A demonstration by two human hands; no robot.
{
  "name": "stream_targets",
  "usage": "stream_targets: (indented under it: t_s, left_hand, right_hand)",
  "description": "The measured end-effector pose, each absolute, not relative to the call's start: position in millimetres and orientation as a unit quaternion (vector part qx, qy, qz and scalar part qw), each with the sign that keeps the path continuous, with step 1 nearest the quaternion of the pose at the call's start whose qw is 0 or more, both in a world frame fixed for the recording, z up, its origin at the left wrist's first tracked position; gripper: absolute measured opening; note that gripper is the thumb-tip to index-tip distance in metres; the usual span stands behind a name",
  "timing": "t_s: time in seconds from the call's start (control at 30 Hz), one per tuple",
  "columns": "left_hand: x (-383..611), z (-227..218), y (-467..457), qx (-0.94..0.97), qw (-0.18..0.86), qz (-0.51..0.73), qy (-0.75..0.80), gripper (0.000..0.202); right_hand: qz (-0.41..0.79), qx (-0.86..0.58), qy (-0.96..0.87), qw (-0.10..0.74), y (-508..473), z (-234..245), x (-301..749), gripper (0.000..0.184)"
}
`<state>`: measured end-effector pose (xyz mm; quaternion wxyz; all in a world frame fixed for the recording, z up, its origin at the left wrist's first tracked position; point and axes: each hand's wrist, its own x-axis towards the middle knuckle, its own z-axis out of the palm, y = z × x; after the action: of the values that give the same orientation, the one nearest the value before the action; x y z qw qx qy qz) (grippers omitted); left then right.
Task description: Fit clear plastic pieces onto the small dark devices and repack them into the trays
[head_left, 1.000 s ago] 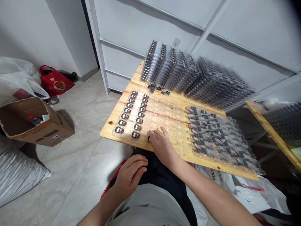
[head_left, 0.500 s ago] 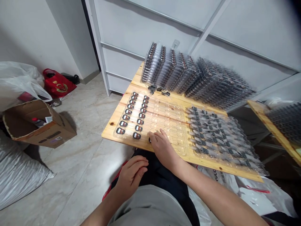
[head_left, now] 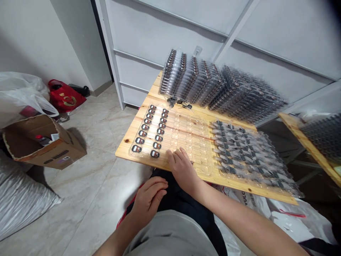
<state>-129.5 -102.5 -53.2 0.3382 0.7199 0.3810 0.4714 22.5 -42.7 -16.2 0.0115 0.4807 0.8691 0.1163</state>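
A clear plastic blister tray (head_left: 186, 133) lies on the wooden board (head_left: 125, 151). Its two left columns hold small dark oval parts (head_left: 149, 131); the other pockets look empty. My right hand (head_left: 183, 170) rests palm down on the tray's near edge, fingers curled over the third column, and whatever is under them is hidden. My left hand (head_left: 149, 197) lies on my lap, fingers loosely bent, holding nothing I can see. A second tray (head_left: 247, 156) full of dark parts lies to the right.
Stacks of filled trays (head_left: 213, 87) lean against the white cabinet at the board's back. A few loose parts (head_left: 181, 102) lie before them. An open cardboard box (head_left: 39, 142), a red bag (head_left: 66, 97) and plastic bags sit on the tiled floor at left.
My right hand has shifted slightly to the right along the tray's near edge, now covering the dark part seen by its fingertips before. The left hand has not moved.
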Motion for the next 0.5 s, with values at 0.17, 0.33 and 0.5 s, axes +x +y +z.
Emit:
stream_targets:
  t_s: [0.17,0.33,0.5]
  left_hand:
    - [-129.6,-54.7,-103.6,0.718,0.342,0.469,0.384,0.017]
    - [-129.4,-55.8,-102.7,0.717,0.344,0.470,0.383,0.018]
    - [-127.9,-55.7,-102.6,0.712,0.354,0.475,0.377,0.018]
  right_hand:
    - [0.100,0.480,0.871,-0.003,-39.7,-20.9,29.0,0.041]
    - [0.057,0.480,0.875,-0.039,-37.3,-25.2,34.1,0.042]
    - [0.024,0.488,0.871,-0.047,-34.6,-25.1,36.6,0.041]
